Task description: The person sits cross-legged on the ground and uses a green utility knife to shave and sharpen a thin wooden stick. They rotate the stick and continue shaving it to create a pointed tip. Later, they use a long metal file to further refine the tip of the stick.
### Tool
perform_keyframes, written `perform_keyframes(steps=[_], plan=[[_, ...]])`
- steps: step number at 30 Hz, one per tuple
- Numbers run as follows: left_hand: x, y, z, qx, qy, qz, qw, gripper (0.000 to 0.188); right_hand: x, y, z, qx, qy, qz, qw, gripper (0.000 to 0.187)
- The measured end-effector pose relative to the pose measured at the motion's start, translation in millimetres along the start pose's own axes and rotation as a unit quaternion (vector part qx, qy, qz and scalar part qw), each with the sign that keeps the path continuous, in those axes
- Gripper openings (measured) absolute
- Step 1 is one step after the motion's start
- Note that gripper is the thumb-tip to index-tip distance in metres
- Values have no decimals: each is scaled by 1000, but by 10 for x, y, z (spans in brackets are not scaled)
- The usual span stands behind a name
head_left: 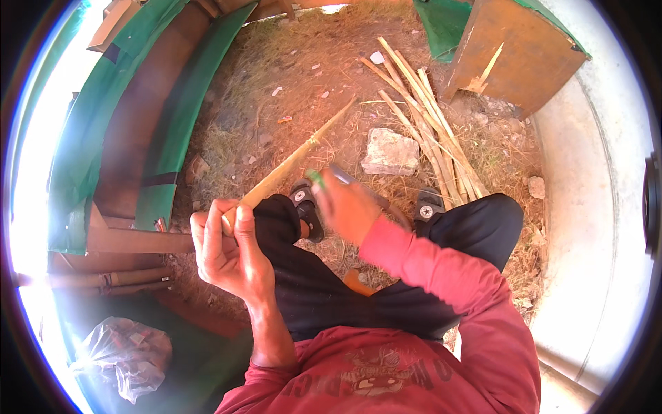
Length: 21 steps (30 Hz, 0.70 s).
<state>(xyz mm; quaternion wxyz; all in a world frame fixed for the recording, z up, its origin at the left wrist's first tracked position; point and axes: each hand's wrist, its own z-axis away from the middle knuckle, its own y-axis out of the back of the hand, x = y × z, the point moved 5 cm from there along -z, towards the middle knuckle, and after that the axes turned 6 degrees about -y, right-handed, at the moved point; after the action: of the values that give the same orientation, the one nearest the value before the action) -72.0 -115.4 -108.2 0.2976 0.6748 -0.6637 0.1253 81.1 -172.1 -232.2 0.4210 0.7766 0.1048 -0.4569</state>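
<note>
My left hand [231, 250] is closed around the thick lower end of a pale cane stick [293, 162]. The stick slants up and away to the right, narrowing to a thin tip, with a frayed joint partway along it. Beside its middle, my right hand [345, 207] is closed and blurred by motion. In it is what looks like a knife [339, 174], showing a green part and a grey, blade-like part. The blur hides whether the knife touches the stick.
Several long pale canes [441, 131] lie in a pile at the right, next to a rough stone block [390, 152]. A wooden board [517, 55] leans beyond them. Green-covered benches [186, 117] line the left, with a clear plastic bag [127, 355] below. A white wall [600, 207] curves along the right.
</note>
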Motion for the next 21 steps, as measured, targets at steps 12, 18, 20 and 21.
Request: perform_keyframes(steps=[12, 18, 20, 21], plan=[[-10, 13, 63, -10, 13, 47, 999, 14, 325, 29, -293, -39, -25, 26, 999, 18], [-83, 41, 11, -3, 7, 15, 1000, 14, -185, 151, -49, -18, 56, -1, 998, 22], [-80, 34, 28, -9, 6, 10, 1000, 15, 358, 20, -247, -11, -42, 49, 998, 22], [-96, 35, 11, -7, 1, 7, 1000, 15, 340, -7, -253, -35, -55, 20, 998, 22]])
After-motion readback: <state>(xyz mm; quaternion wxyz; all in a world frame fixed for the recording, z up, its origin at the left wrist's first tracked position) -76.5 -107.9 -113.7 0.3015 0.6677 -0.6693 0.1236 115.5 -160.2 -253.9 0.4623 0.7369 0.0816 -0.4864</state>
